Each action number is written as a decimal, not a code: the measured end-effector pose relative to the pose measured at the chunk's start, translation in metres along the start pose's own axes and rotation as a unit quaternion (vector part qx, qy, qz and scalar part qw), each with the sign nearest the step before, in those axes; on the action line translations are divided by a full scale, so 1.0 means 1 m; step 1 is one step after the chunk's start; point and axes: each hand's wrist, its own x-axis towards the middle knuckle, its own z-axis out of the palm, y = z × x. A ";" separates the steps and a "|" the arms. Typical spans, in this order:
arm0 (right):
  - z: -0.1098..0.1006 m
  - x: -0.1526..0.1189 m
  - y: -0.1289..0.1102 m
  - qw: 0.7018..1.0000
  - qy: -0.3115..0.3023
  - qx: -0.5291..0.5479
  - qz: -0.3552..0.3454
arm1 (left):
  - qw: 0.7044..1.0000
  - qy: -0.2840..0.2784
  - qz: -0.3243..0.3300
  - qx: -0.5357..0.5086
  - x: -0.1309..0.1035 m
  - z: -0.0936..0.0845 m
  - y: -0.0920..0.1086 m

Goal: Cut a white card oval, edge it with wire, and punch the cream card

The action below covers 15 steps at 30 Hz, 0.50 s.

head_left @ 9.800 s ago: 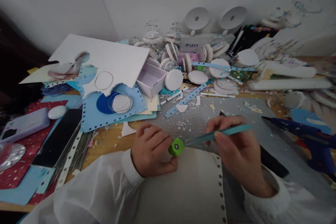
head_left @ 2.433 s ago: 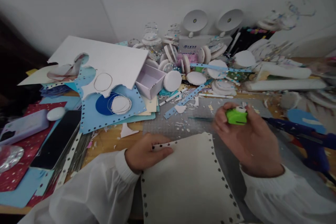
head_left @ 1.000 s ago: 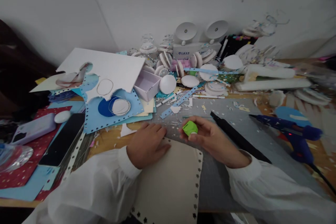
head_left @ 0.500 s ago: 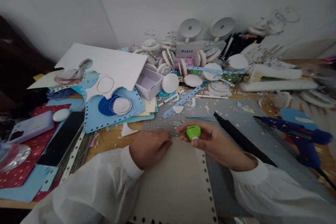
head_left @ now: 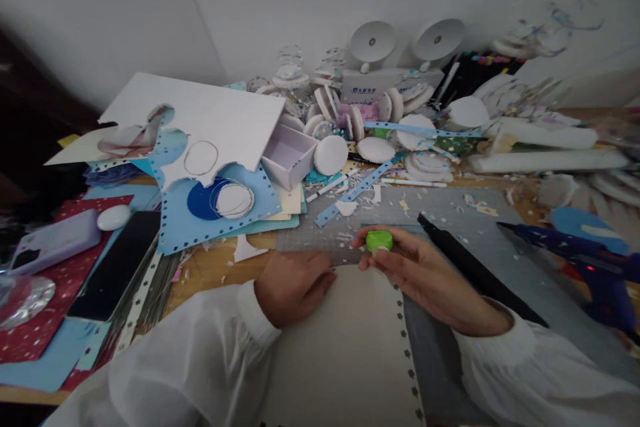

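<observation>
A pale sheet (head_left: 340, 353) with star-shaped holes along its right edge lies in front of me, over a grey cutting mat (head_left: 445, 203). My left hand (head_left: 295, 285) rests at the sheet's upper left corner, its fingers curled together; whatever they pinch is too small to name. Between the thumb and fingers of my right hand (head_left: 425, 277) is a small green tool (head_left: 380, 240) with a white part, held over the sheet's top right corner. A black pen-shaped tool (head_left: 480, 270) lies on the mat beyond my right wrist.
To the right lies a dark blue glue gun (head_left: 580, 257) with a red light. White discs (head_left: 331, 155) and paper scraps crowd the back, near a lilac box (head_left: 289, 157). On the left are a black phone (head_left: 115, 267), a purple phone case (head_left: 57, 240) and a white board (head_left: 200, 110).
My right hand has turned the green tool, so its top now faces me more. The view has shifted slightly, and the left hand still rests at the sheet's corner.
</observation>
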 end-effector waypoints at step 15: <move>-0.008 0.001 0.014 0.974 -0.006 -0.187 -0.125 | 0.998 0.034 0.043 0.021 -0.004 0.000 0.000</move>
